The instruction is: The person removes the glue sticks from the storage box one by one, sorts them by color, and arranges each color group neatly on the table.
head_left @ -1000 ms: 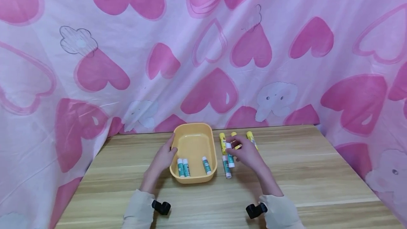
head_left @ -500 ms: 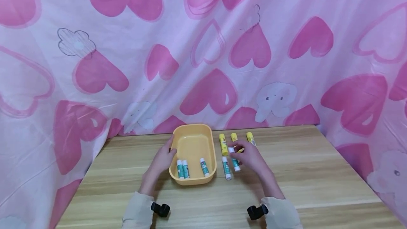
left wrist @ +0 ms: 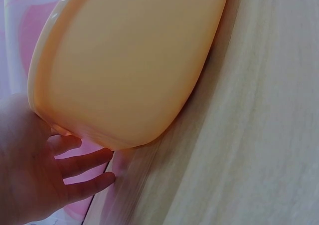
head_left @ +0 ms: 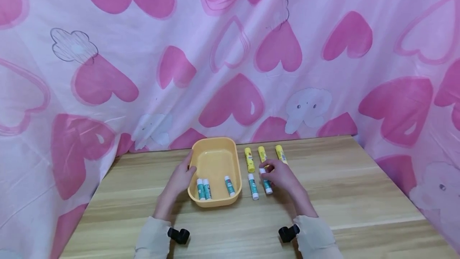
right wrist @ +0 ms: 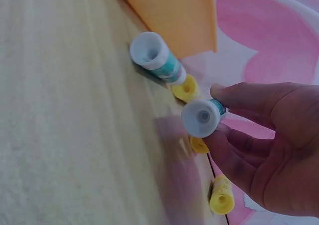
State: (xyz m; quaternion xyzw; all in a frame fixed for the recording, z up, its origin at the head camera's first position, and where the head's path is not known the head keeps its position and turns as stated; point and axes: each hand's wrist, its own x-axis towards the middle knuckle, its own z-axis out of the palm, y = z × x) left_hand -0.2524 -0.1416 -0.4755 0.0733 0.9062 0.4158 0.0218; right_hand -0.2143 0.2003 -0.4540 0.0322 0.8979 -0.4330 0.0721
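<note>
My left hand [head_left: 182, 177] grips the left side of a yellow-orange plastic tray [head_left: 215, 141], thumb over the rim and fingers outside against the wall. Inside the tray, toward the near end, lie three green-and-white glue sticks [head_left: 229, 186]. With thumb and fingers, my right hand [head_left: 282, 175] pinches another green-and-white glue stick [right wrist: 200, 117] right of the tray; in the head view its upper part is partly covered by the fingers. Between it and the tray, a similar glue stick [head_left: 253, 187] lies on the table.
Behind the green-and-white sticks, three yellow glue sticks [head_left: 249, 160] lie in a row on the wooden table [head_left: 359, 195], some partly hidden by my right hand. A pink heart-patterned cloth [head_left: 230, 51] hangs along the table's back edge and sides.
My right hand has carried its glue stick a little to the right, apart from the similar one on the table. The left hand keeps its hold on the tray. The head view has shifted slightly.
</note>
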